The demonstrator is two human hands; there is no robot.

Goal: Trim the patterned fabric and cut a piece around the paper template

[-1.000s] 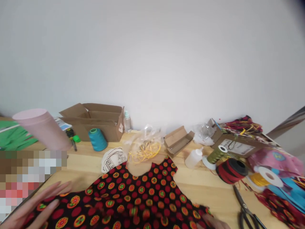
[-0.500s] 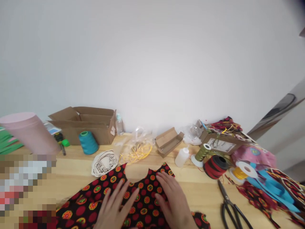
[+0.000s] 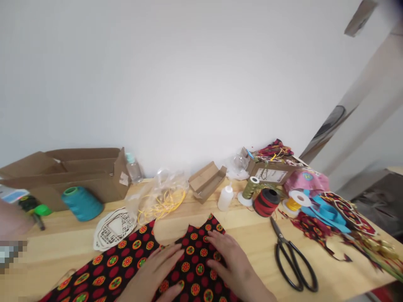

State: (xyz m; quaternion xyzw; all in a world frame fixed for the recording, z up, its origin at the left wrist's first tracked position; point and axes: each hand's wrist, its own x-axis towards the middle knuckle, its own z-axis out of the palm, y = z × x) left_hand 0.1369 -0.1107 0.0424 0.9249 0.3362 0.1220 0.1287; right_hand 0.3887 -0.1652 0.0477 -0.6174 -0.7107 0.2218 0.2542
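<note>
A black fabric point(image 3: 126, 264) printed with red and orange circles lies spread on the wooden table point(image 3: 252, 247), with a rounded cut-out at its far edge. My left hand point(image 3: 154, 274) lies flat on the cloth, fingers stretched out toward the cut-out. My right hand point(image 3: 231, 262) rests flat on the cloth's right part, fingers apart. Neither hand holds anything.
Black scissors point(image 3: 291, 260) lie right of the cloth. Behind are a white lattice cut-out point(image 3: 113, 228), a teal thread cone point(image 3: 82, 203), yellow cord in a bag point(image 3: 162, 201), cardboard boxes point(image 3: 63, 172), a small open box point(image 3: 206, 181), a white bottle point(image 3: 225, 198), ribbon spools point(image 3: 266, 201) and fabric scraps point(image 3: 333, 218).
My view has swung right and my hands came together from the cloth's sides to its middle near the cut-out. The cloth has a fold between my hands now.
</note>
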